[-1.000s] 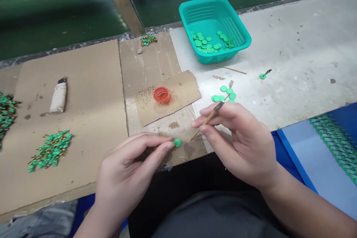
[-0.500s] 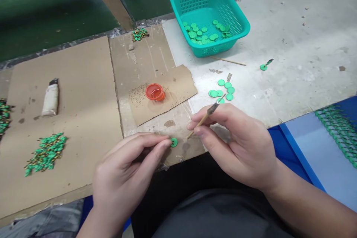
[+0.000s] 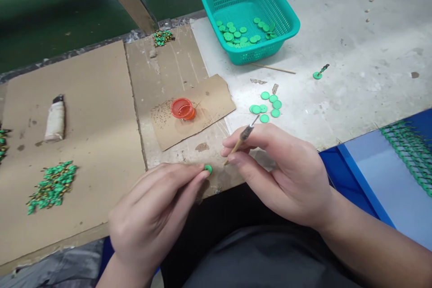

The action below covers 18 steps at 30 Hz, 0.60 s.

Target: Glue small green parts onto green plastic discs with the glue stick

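Observation:
Between its thumb and forefinger, my left hand [image 3: 158,216] pinches a small green disc [image 3: 208,169] near the table's front edge. My right hand [image 3: 286,171] holds a thin wooden stick tool [image 3: 238,145] with a dark wrapped part and a fine metal tip pointing up and away. The tool's lower, pointed wooden end is just right of the disc, apart from it. Beyond my right hand several loose green discs [image 3: 265,95] lie on the pale surface. A small orange cup [image 3: 182,109] stands on a cardboard piece [image 3: 209,119] ahead of my hands.
A teal basket [image 3: 290,31] at the back holds green discs, with a thin stick [image 3: 273,69] before it. One disc with an upright dark-tipped piece [image 3: 317,75] stands right. Left are a green-and-yellow pile [image 3: 52,186], a white bottle [image 3: 55,119] and a smaller pile [image 3: 163,37].
The disc in my left hand has turned and shows a narrower face. The whole view has shifted slightly, and my right hand still holds the tool in a similar pose.

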{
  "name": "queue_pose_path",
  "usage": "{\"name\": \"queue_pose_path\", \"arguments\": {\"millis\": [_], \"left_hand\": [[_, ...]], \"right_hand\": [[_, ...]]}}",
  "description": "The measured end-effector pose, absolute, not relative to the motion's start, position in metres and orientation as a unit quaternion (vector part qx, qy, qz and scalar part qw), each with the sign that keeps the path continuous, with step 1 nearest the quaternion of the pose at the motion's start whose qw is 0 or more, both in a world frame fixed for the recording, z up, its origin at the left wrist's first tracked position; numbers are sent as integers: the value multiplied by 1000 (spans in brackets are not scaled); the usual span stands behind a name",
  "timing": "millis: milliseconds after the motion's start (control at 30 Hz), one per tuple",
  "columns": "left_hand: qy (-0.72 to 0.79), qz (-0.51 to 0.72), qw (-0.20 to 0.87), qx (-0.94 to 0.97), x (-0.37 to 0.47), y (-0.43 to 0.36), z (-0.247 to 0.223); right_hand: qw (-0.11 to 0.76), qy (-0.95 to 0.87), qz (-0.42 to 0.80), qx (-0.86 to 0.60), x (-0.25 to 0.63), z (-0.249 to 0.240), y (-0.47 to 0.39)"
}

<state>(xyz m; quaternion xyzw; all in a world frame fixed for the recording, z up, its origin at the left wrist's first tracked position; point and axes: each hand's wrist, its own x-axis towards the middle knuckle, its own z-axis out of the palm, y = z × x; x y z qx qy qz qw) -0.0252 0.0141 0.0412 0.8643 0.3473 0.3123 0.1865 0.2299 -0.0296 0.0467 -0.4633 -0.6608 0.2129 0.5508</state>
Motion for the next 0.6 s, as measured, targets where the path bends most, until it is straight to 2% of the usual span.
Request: {"name": "queue_pose_path", "arguments": {"millis": [200,600], "left_hand": [[311,304,147,888,-29,11,43],[306,307,201,879,-27,28,44]], "right_hand": [[548,-667,210,-460,232,48,-32],[505,-701,170,-474,230,40,-36]]}}
